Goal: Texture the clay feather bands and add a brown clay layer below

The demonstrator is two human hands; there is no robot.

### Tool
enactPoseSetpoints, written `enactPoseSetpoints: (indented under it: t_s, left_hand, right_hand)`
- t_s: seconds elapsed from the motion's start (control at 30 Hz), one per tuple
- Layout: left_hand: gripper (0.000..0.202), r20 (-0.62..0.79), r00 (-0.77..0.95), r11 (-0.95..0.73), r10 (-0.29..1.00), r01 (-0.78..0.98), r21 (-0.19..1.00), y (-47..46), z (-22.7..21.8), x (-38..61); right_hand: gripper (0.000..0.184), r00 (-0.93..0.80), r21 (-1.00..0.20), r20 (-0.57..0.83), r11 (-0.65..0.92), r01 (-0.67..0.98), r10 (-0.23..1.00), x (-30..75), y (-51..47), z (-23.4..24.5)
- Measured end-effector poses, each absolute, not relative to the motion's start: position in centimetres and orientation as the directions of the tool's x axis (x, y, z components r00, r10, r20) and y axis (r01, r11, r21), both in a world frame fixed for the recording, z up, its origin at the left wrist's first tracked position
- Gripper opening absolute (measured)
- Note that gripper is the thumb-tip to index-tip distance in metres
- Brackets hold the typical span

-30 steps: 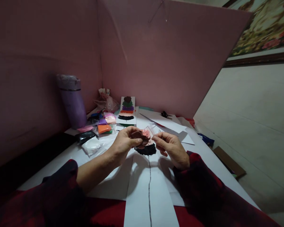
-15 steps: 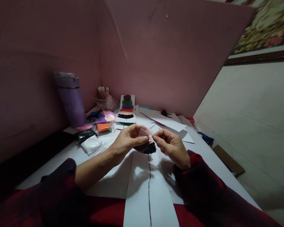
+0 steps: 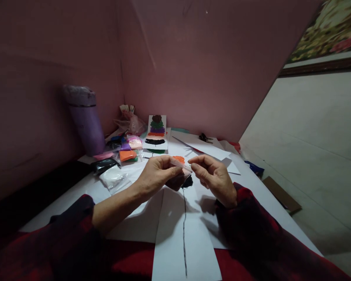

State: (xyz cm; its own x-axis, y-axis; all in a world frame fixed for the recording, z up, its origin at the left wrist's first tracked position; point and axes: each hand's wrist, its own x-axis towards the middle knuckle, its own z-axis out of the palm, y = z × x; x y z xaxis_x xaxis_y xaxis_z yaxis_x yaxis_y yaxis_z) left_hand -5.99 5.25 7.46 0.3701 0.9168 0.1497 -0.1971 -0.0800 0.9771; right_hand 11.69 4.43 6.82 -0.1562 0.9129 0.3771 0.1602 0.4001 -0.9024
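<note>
The left hand (image 3: 158, 169) holds the clear bag (image 3: 175, 182), which has brown contents, between thumb and fingers above the white card (image 3: 169, 242); the black patch (image 3: 188, 182) shows past the bag at 3 o'clock and the orange patch (image 3: 179, 159) at 12 o'clock. The right hand (image 3: 190, 163) is positioned at the bag's 2 o'clock, thumb and index fingertips set narrow near its edge; whether they grip it cannot be determined. From the black patch, the black line (image 3: 184, 230) runs toward 6 o'clock.
</note>
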Motion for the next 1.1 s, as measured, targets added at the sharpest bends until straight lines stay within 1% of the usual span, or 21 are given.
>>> enactPoseSetpoints:
  t_s: [0.13, 0.23, 0.33, 0.4, 0.53, 0.63, 0.8, 0.93, 1.1]
  left_hand:
    - [0.04, 0.145, 0.384, -0.079, 0.912, -0.181, 0.98, 5.31, 6.96, -5.99]
    - [0.038, 0.123, 0.395, -0.059, 0.911, -0.17, 0.984, 5.36, 6.78, -6.06]
    - [0.036, 0.108, 0.399, -0.042, 0.91, -0.17, 0.985, 5.38, 6.79, -6.15]
    - [0.035, 0.107, 0.408, -0.038, 0.907, -0.173, 0.984, 5.37, 6.85, -6.2]
    - [0.037, 0.111, 0.39, -0.044, 0.914, -0.176, 0.983, 5.3, 6.98, -6.24]
    - [0.037, 0.122, 0.38, -0.051, 0.917, -0.191, 0.98, 5.33, 6.96, -6.23]
    - [0.036, 0.135, 0.375, -0.067, 0.917, -0.189, 0.98, 5.54, 6.76, -6.2]
    - [0.038, 0.111, 0.356, -0.049, 0.928, -0.177, 0.983, 5.63, 6.77, -6.21]
    - [0.033, 0.133, 0.353, -0.066, 0.926, -0.194, 0.979, 5.77, 6.67, -6.28]
  right_hand:
    - [0.027, -0.159, -0.857, 0.43, 0.457, 0.237, 0.889, 11.56, 4.45, 6.81]
    - [0.028, -0.167, -0.866, 0.428, 0.456, 0.205, 0.888, 11.35, 4.4, 6.75]
    - [0.03, -0.174, -0.905, 0.385, 0.407, 0.121, 0.907, 11.34, 4.47, 6.61]
    - [0.033, -0.175, -0.924, 0.351, 0.37, 0.095, 0.92, 11.44, 4.56, 6.49]
    - [0.04, -0.181, -0.948, 0.288, 0.307, 0.087, 0.94, 11.61, 4.66, 6.42]
    - [0.039, -0.21, -0.953, 0.261, 0.287, 0.1, 0.942, 11.49, 4.61, 6.53]
    - [0.036, -0.18, -0.942, 0.297, 0.319, 0.106, 0.938, 11.2, 4.49, 6.64]
    - [0.033, -0.214, -0.933, 0.313, 0.342, 0.114, 0.925, 11.23, 4.44, 6.51]
    - [0.031, -0.22, -0.938, 0.307, 0.334, 0.094, 0.926, 11.29, 4.49, 6.32]
